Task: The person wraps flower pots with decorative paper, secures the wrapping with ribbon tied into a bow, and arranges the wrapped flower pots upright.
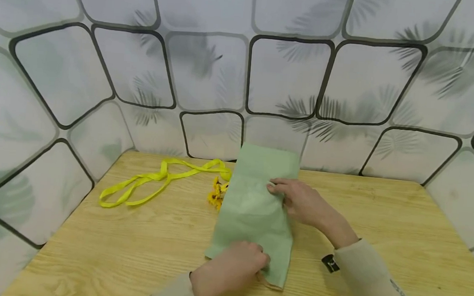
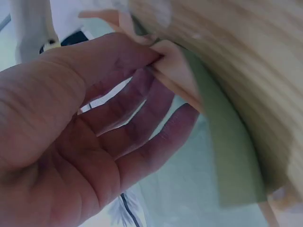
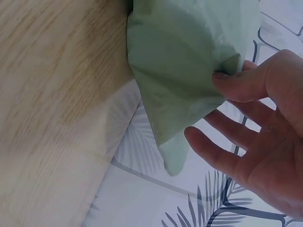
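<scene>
Our left hand [image 1: 234,265] pinches the near edge of the green sheet [image 1: 252,214] while our right hand [image 1: 302,203] pinches its right side; we see it on the wooden table [image 1: 365,214], far end raised, yellow flowers [image 1: 215,196] and a yellow ribbon [image 1: 162,176] at its left

A long sheet of pale green, paper-like material [image 1: 253,209], peach-coloured on its inner side, lies in the middle of the light wooden table [image 1: 151,234]. It is stretched from near to far, with soft wrinkles, and its far end reaches above the table's far edge. The left hand [image 1: 233,268] pinches its near edge, where the peach side shows. The right hand [image 1: 301,202] pinches its right side, farther away. At its left side, small yellow-orange flowers [image 1: 216,194] are partly covered by it. A flat, bright yellow ribbon [image 1: 160,176] lies in loose loops at far left.
</scene>
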The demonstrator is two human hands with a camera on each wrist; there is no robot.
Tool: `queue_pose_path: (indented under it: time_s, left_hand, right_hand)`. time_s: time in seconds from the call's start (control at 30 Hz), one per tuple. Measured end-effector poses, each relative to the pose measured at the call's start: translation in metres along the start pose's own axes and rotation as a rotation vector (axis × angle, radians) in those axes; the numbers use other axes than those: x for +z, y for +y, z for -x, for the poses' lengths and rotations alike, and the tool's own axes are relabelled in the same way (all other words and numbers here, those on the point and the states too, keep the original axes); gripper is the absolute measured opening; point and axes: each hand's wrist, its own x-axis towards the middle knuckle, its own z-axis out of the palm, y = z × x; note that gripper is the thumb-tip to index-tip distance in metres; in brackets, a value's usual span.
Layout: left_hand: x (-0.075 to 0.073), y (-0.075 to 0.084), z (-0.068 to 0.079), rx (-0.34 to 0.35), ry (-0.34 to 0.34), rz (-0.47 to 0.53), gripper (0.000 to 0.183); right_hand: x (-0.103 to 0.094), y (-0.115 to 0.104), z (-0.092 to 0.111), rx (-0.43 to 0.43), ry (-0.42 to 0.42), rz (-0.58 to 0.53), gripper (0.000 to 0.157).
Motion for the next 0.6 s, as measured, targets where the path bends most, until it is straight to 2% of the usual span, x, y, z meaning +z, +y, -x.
queue_pose_path:
  time_s: [0.17, 0.47, 0.6]
  left_hand:
    - [-0.002, -0.024, 0.014, -0.018, 0.000, 0.063, 0.019]
    - [0.000, -0.074, 0.038, -0.020, 0.114, 0.119, 0.024]
    - [0.000, -0.092, 0.044, -0.063, 0.171, 0.128, 0.025]
  right_hand:
    - [0.000, -0.003, 0.001, -0.006, 0.014, 0.043, 0.045]
    - [0.001, -0.006, 0.004, 0.018, 0.031, 0.071, 0.042]
    - [0.001, -0.008, 0.005, 0.015, 0.045, 0.043, 0.043]
